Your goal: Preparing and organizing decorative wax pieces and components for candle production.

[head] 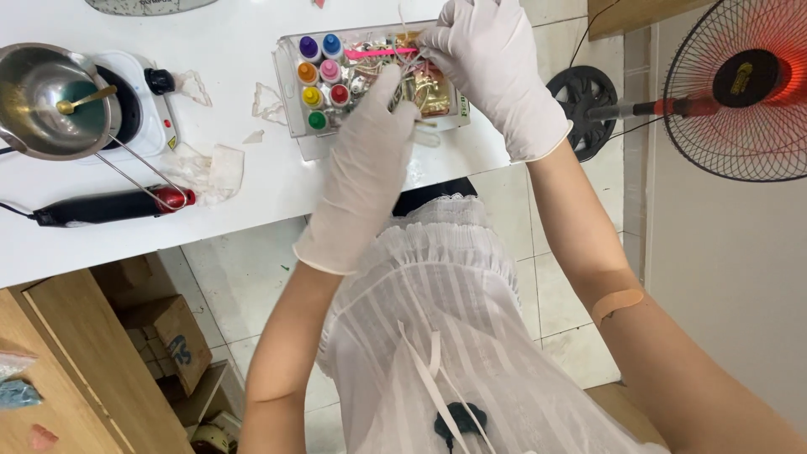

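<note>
Resting on white table [252, 193] (tiled floor [244, 269] below): clear box [290, 92], gloved hands inside.

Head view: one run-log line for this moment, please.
left hand: gloved, over clear box | right hand: gloved, in box | dye bottles: in box | pot: on hotplate

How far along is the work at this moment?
Set up: metal pot sits on the small hotplate, spoon inside. In hand: both gloved hands, left hand and right hand, pick at small items in the clear tray beside coloured bottles. Nothing finished shows.
</note>
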